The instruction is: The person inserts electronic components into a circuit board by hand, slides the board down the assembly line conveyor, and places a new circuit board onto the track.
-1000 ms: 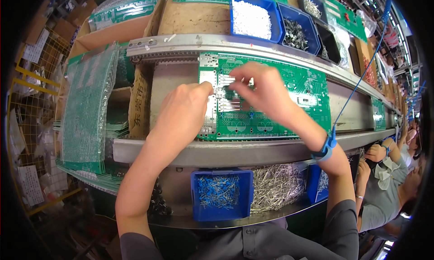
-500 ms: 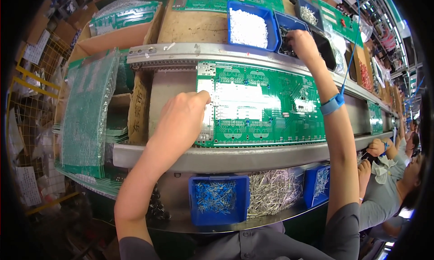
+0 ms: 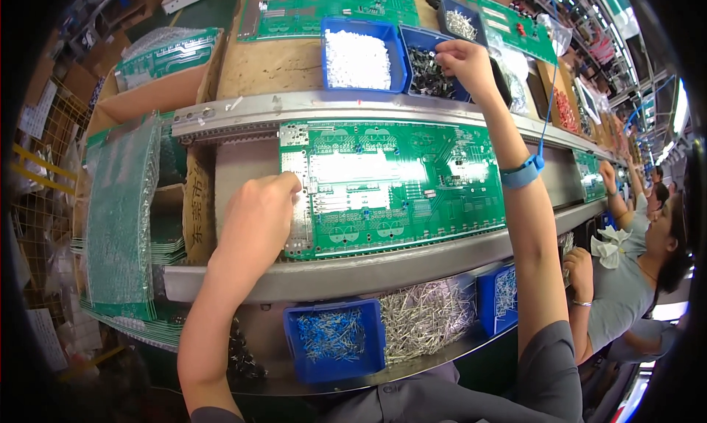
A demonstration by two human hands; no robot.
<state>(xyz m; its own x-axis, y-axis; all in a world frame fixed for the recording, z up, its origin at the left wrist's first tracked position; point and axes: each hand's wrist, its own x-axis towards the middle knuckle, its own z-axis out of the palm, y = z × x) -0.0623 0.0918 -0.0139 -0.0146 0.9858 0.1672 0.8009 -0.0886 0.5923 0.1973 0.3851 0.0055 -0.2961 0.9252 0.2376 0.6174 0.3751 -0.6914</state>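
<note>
A large green circuit board (image 3: 412, 180) lies between two metal rails in front of me. My left hand (image 3: 259, 211) is over the board's left end, its fingers curled together; whatever they hold, if anything, is hidden. Across the far rail, my right hand (image 3: 467, 64) hovers above the right side of a blue bin of small black parts (image 3: 427, 69). Its thumb and forefinger are pinched, but anything between them is too small to make out. A blue wrist strap (image 3: 522, 173) with a cord circles my right wrist. Beside that bin stands a blue bin of white parts (image 3: 358, 58).
Along the near rail (image 3: 331, 277) sit a blue bin of blue leaded parts (image 3: 329, 335), a heap of silvery leaded parts (image 3: 427, 316) and another blue bin (image 3: 501, 298). Bubble-wrapped boards (image 3: 121, 217) are stacked at left. A co-worker (image 3: 618, 276) works at right.
My right hand has risen out of the black parts to above the bin. My left hand stays at the board's left end. The whole view has shifted, moving the scene leftward and slightly down.
</note>
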